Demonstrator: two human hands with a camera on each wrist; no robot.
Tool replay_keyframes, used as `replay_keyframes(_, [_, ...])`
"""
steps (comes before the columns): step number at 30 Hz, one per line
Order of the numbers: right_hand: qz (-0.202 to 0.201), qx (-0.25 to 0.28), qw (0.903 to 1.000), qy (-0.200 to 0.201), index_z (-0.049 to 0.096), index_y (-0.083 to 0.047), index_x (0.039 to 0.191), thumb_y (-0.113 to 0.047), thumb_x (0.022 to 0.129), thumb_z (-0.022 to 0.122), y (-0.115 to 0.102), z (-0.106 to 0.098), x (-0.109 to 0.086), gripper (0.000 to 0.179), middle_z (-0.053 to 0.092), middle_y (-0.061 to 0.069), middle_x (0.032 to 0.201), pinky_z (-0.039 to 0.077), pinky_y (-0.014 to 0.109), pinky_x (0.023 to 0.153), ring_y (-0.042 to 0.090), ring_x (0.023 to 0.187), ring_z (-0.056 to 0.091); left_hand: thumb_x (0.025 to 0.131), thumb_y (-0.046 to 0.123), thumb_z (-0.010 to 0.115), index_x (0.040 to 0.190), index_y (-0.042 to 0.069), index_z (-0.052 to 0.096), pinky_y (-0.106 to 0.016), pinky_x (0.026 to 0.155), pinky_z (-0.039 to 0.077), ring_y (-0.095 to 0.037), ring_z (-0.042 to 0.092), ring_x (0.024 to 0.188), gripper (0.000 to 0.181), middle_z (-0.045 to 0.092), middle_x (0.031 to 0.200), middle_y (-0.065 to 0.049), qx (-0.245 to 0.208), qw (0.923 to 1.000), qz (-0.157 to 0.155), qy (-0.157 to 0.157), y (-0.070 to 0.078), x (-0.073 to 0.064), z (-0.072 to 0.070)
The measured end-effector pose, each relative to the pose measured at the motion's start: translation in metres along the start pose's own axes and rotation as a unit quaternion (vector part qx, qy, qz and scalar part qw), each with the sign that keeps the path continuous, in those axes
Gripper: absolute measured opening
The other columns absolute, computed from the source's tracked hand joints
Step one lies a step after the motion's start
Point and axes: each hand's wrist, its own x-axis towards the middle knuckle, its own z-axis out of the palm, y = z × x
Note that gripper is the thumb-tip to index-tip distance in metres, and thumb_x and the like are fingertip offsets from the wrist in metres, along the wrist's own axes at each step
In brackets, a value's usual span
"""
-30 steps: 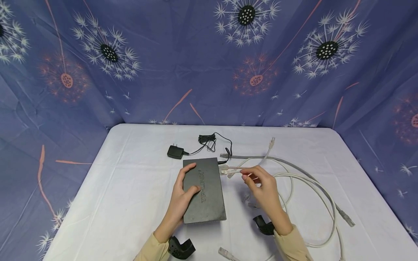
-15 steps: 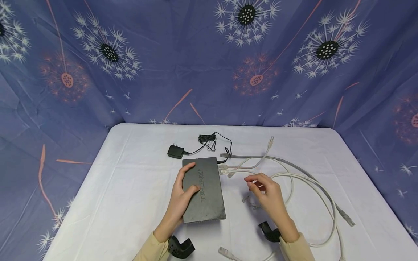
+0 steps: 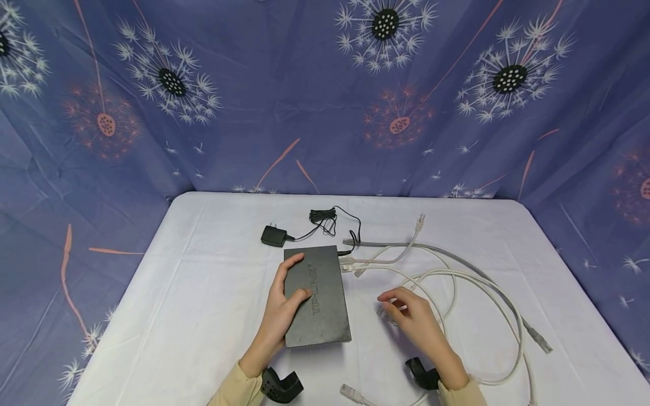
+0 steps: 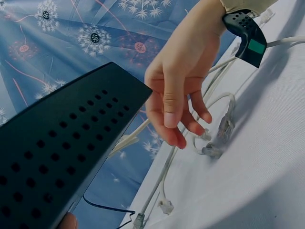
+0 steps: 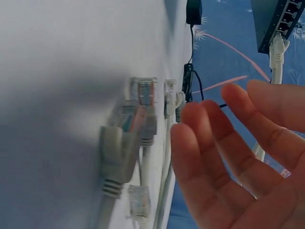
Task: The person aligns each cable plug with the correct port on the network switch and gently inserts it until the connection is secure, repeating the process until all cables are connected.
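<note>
While the TP-Link network switch [image 3: 325,321] was gripped by your left hand [image 3: 278,307], two Ethernet plugs [image 3: 347,268] met its port edge. Your right hand [image 3: 415,318], loosely curled, held nothing near the loose RJ45 plugs [image 5: 112,152]. A snag among the crossed cables [image 3: 452,272] could have pulled an Ethernet plug out. The white-clothed table [image 3: 203,310] lay beneath the switch; a dandelion-print curtain [image 3: 284,84] hung behind.
</note>
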Motion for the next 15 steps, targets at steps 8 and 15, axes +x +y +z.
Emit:
replay_keyframes(8, [0.030,-0.002,0.9995,-0.006,0.071,-0.011,0.091,0.000,0.084,0.069,0.0063,0.0051,-0.0037,0.013,0.065,-0.007,0.089,0.050,0.026,0.064,0.011,0.078,0.061,0.082,0.000,0.055,0.140,0.027,0.045,-0.048,0.096,0.027,-0.026,0.033,0.127,0.065,0.030,0.148,0.000,-0.001,1.0000,-0.004,-0.001,0.0002,0.0002,0.0007])
replay_keyframes(15, [0.042,0.003,0.9991,-0.007,0.071,-0.011,0.092,-0.001,0.085,0.069,0.0098,0.0065,-0.0051,0.012,0.064,-0.007,0.090,0.051,0.027,0.066,0.013,0.079,0.062,0.082,0.000,0.055,0.140,0.027,0.045,-0.047,0.096,0.027,-0.025,0.034,0.126,0.065,0.031,0.148,0.000,-0.001,1.0000,-0.006,-0.001,-0.0003,-0.0005,0.0011])
